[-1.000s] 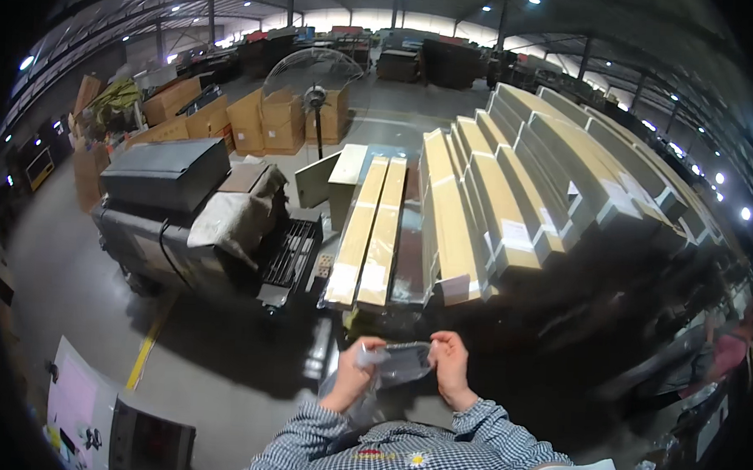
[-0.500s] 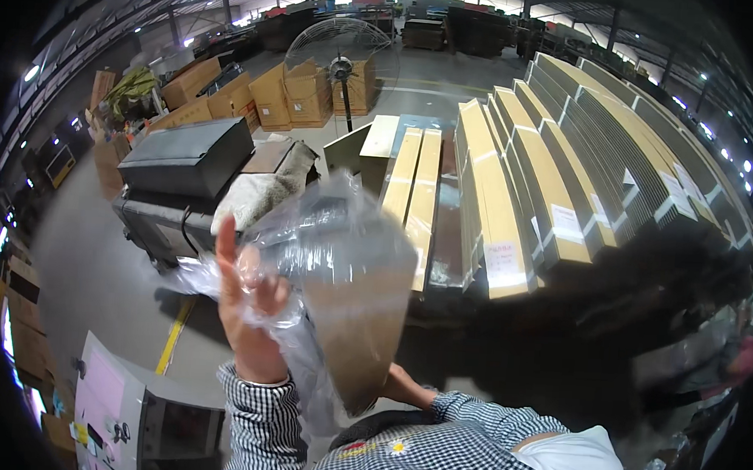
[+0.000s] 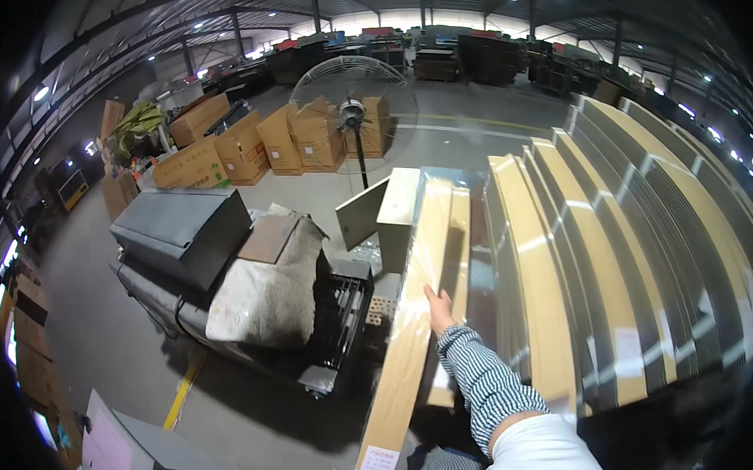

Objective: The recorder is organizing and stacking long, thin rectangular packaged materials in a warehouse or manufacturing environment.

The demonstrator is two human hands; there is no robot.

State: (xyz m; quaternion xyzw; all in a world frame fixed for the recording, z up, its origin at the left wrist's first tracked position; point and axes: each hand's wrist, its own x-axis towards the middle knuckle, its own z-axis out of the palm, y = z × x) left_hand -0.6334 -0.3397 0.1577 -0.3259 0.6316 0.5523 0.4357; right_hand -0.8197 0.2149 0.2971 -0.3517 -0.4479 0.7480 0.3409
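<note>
A long, narrow tan board in clear film runs away from me, with a white label at its near end. My right hand grips its right edge partway along; the fingertips lie on the upper face and the rest of the fingers are hidden. Just to the right lies a second tan board, partly behind my right forearm. My left hand is not in view. A bit of checked cloth shows at the lower edge, and I cannot tell whether it is a sleeve.
Strapped stacks of long tan-and-grey boards fill the right side. To the left, a dark machine carries a grey metal box and a pale cloth. A standing fan and cardboard boxes are beyond.
The film-wrapped brown panel my left hand was lifting has gone from view, along with that hand. My right hand has moved forward onto the long tan board. The view has shifted.
</note>
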